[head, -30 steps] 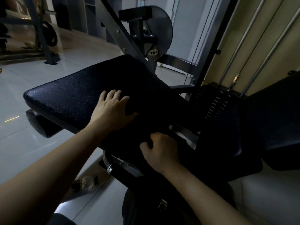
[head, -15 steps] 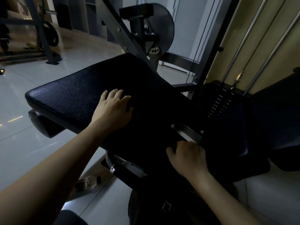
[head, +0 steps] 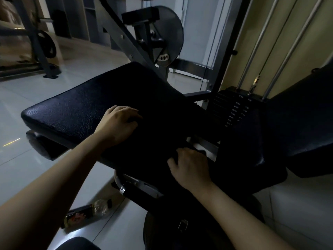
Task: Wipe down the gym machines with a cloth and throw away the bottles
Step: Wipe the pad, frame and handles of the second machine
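Our right hand had slid toward 9 o'clock along the pad; our left hand had curled at centre. We couldn't tell whether either gripped a cloth. Wiping seemed underway; the bottle lay at 7 o'clock, unbinned.

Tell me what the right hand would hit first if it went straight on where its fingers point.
The black seat pad: the right hand has its fingers at the pad's near edge, aimed forward-left across it. Further on, the left hand may lie near that line; depth is unclear.
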